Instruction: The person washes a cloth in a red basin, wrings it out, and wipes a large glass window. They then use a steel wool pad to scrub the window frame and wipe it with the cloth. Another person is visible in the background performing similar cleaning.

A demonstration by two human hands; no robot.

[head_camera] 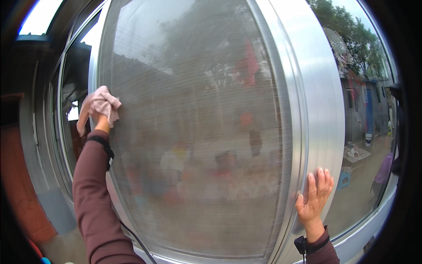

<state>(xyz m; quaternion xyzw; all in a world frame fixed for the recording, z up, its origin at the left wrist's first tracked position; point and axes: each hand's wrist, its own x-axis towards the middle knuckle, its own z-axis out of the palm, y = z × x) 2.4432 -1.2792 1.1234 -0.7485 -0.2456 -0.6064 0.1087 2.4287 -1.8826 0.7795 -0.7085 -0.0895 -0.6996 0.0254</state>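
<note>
A crumpled pink cloth (105, 103) covers most of my left hand (101, 122), which holds it against the left edge of a large framed window panel (197, 132). The panel's surface looks hazy and streaked, and dim reflections show in it. On the right, my right hand (315, 199) rests on the wide silver metal frame post (319, 109), fingers pointing up and slightly apart, with nothing held. Dark bands with small devices circle both wrists over maroon sleeves. My left fingers are mostly hidden by the cloth.
Another glass pane (359, 158) at the right reflects trees, a yard, a blue stool and part of a person in purple. A narrower pane (77, 79) stands left of the panel. A reddish-brown surface (23, 184) is at far left. A black cable (136, 239) runs beside my left arm.
</note>
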